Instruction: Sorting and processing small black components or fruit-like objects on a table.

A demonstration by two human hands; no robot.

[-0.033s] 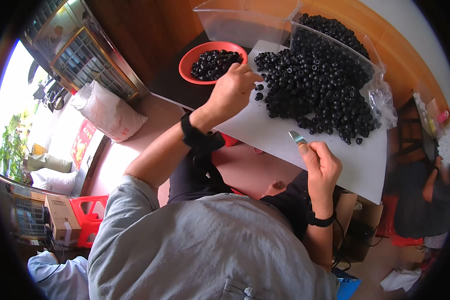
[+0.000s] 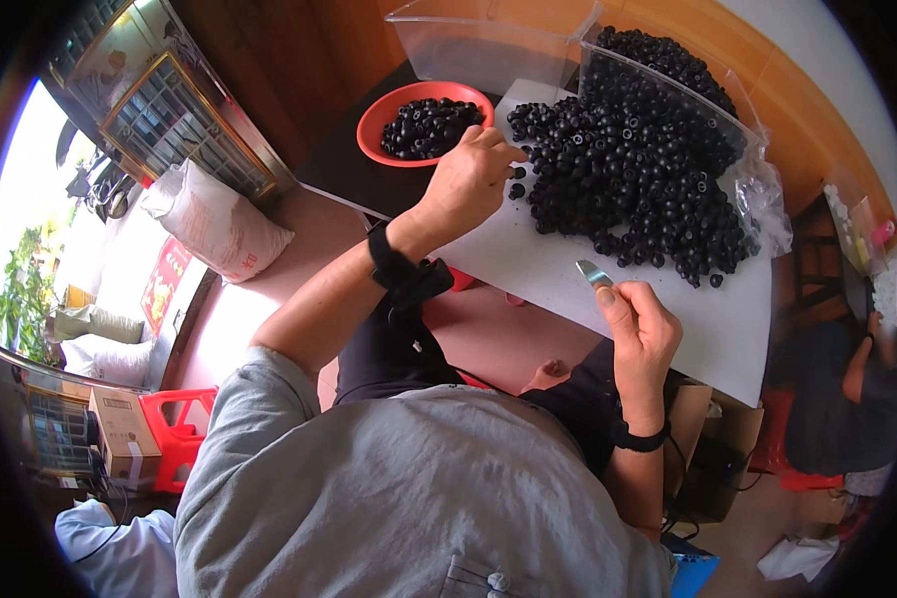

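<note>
My left hand [image 2: 471, 171] hovers between a red bowl [image 2: 368, 133] and a large heap of small black ring-like parts [image 2: 618, 174]. Its fingers are bent together near the heap's left edge, and whatever they hold is hidden. Lower and to the right, my right hand [image 2: 643, 324] is closed around a small knife with a short, shiny, rounded blade [image 2: 595, 273] pointing up and left. The knife's handle is hidden in the fist. Similar black parts [image 2: 431, 128] fill the bowl. Two loose parts [image 2: 516, 181] lie just right of my left hand.
A white board [image 2: 688, 314] lies under the heap. Behind stand a clear plastic bin [image 2: 488, 50] and another tipped toward the heap, with a crumpled clear bag [image 2: 764, 204] beside it. A cardboard box [image 2: 693, 424] sits below the board. Another person [image 2: 837, 389] is at the far right.
My left hand and wrist have shifted very slightly to the right. My right hand and the knife have stayed in place.
</note>
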